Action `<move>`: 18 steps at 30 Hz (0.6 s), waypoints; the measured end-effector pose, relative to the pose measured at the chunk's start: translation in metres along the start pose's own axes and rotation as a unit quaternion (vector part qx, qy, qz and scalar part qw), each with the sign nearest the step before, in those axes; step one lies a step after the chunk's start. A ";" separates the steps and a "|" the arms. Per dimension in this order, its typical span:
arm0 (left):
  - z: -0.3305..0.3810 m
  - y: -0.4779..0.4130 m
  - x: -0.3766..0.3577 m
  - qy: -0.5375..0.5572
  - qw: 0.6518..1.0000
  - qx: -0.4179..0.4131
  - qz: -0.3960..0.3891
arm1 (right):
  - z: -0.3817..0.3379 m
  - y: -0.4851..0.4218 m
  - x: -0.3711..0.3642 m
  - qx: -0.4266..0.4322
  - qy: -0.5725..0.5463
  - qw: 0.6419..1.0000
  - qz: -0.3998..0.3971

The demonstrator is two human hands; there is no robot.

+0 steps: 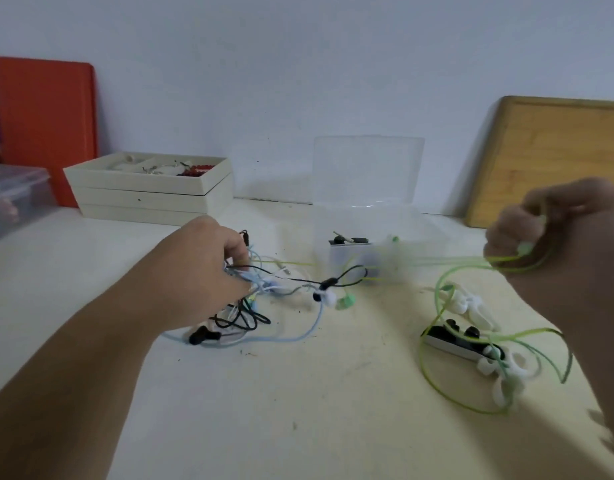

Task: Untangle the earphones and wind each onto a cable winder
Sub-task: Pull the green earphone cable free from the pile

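From the head view, the left hand (208,271) grips the tangle (260,299) of black, blue and white cords, left of the clear box (367,188). The right hand (554,237) pinches the green cord (440,289), right of the box. White winders (471,306) lie below that hand. Cords look thin, light and floppy; hold near the buds and pull gently. No writing can be read.

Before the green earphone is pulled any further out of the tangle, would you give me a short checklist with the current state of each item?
1. Right hand grips the green cable: ok.
2. Left hand holds the tangle down: ok.
3. Green cable free of the tangle: not ok, one strand runs into it.
4. Green earbud free of the black cable: cannot tell.
5. White cable winders in reach: ok.
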State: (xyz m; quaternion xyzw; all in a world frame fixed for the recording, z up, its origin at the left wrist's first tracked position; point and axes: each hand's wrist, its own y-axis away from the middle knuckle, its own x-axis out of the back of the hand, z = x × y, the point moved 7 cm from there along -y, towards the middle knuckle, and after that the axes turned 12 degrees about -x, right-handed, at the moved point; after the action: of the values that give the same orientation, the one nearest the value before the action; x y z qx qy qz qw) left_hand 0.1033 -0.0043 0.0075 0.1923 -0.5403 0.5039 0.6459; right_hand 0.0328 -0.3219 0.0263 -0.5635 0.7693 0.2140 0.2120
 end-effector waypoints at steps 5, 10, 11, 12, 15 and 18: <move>-0.006 0.000 0.004 -0.007 0.998 0.032 0.045 | 0.020 0.007 -0.022 0.050 0.549 0.833 0.049; -0.010 0.002 0.005 0.027 0.995 0.070 0.066 | 0.057 0.022 -0.039 -0.017 0.764 0.641 -0.072; -0.009 0.002 0.005 0.040 0.994 0.075 0.068 | 0.059 0.023 -0.040 -0.012 0.781 0.621 -0.068; -0.008 0.003 0.006 0.048 0.994 0.074 0.065 | 0.059 0.023 -0.041 -0.002 0.788 0.612 -0.063; 0.005 0.003 0.002 0.042 0.999 0.029 -0.005 | 0.052 0.022 -0.045 0.037 0.756 0.653 -0.041; 0.041 0.007 -0.002 0.073 0.993 -0.085 -0.037 | 0.044 0.024 -0.051 0.068 0.694 0.716 -0.038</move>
State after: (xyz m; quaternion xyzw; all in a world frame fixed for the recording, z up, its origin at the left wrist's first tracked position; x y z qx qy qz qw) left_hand 0.0768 -0.0350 0.0183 0.1192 -0.5249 0.4445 0.7161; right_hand 0.0272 -0.2504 0.0216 -0.5670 0.6907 -0.2979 -0.3358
